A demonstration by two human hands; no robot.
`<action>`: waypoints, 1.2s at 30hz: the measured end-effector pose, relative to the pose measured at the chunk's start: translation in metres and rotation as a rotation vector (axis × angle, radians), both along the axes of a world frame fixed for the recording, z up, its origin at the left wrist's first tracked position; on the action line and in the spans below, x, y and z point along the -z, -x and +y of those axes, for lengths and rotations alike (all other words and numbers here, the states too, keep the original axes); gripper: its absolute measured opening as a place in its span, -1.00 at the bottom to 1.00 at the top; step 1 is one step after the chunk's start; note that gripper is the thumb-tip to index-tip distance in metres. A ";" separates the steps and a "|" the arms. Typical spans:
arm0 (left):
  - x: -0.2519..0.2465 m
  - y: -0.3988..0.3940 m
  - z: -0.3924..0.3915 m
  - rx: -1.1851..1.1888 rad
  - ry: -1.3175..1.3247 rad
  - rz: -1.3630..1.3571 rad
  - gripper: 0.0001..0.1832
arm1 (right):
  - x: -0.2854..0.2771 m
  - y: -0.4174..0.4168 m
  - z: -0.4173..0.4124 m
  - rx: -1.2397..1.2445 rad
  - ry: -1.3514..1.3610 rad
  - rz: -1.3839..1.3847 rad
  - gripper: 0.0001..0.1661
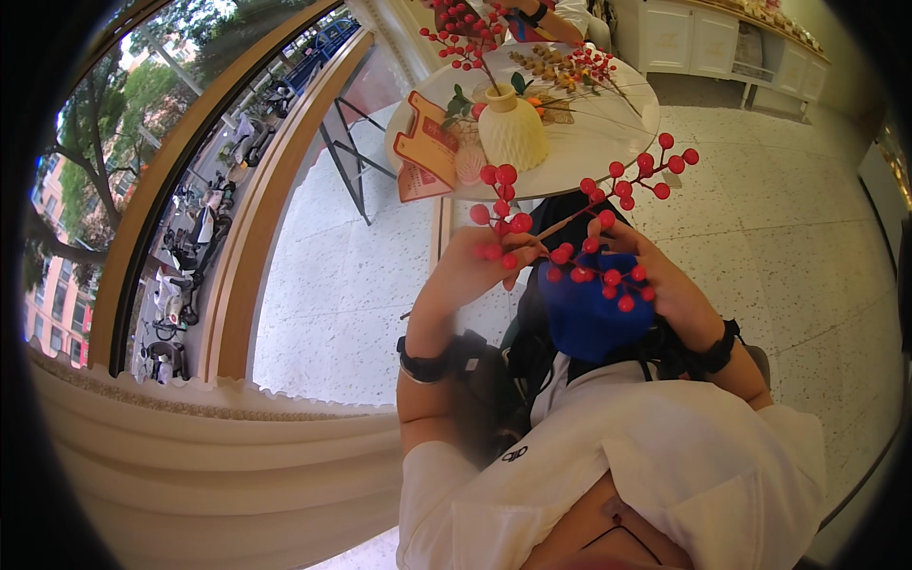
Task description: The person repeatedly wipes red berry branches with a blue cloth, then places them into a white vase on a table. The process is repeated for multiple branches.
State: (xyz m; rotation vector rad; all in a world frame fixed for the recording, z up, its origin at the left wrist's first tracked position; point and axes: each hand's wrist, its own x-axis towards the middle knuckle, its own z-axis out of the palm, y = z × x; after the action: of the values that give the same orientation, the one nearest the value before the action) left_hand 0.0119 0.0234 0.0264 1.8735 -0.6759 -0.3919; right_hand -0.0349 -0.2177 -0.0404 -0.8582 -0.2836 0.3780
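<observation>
My left hand [476, 262] grips the brown stem of an artificial red berry branch [563, 226] above my lap. Its sprigs of glossy berries fan out to both sides of the stem. On the other side, my right hand [659, 269] is curled with a blue cloth [597, 317] hanging below its fingers. The cloth lies behind several of the berries, and the right fingertips are close to the branch; whether they touch it I cannot tell. Both wrists wear black bands.
Ahead stands a round white table [605, 153] with a cream textured vase [511, 135], a folded printed card [427, 149], a pink shell-like ornament [470, 165] and dried stems [552, 64]. Another person [563, 21] sits beyond it. A wood-framed window [235, 285] runs along the left.
</observation>
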 end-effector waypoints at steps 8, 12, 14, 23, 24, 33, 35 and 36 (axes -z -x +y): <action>0.001 -0.001 0.003 0.017 0.047 -0.002 -0.77 | -0.021 0.012 0.005 -0.013 0.170 -0.073 -0.67; 0.006 -0.005 0.005 0.022 0.038 -0.037 -0.80 | -0.027 0.018 0.006 0.063 0.163 -0.089 -0.75; 0.010 -0.005 0.002 0.002 0.082 -0.062 -0.81 | -0.018 0.015 0.006 0.048 0.051 -0.094 -0.74; 0.000 0.000 0.003 -0.099 0.042 -0.062 -0.80 | -0.008 0.007 0.004 0.115 -0.081 -0.025 -0.75; -0.001 0.000 0.001 -0.132 0.023 -0.070 -0.80 | -0.009 0.007 0.003 0.136 -0.136 -0.006 -0.72; 0.000 0.009 -0.007 -0.503 0.285 -0.217 -0.82 | 0.016 0.001 -0.014 0.299 -0.236 0.060 -0.61; 0.017 0.003 -0.004 -0.493 0.281 -0.488 -0.82 | 0.016 0.001 -0.009 0.283 -0.236 0.062 -0.56; 0.019 0.001 -0.004 -0.499 0.197 -0.649 -0.81 | 0.016 0.001 -0.008 0.282 -0.234 0.062 -0.53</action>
State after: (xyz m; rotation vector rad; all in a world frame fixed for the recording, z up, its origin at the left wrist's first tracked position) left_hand 0.0109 0.0196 0.0077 1.8933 -0.6036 0.6079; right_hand -0.0362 -0.2258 -0.0559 -0.6441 -0.1420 0.1049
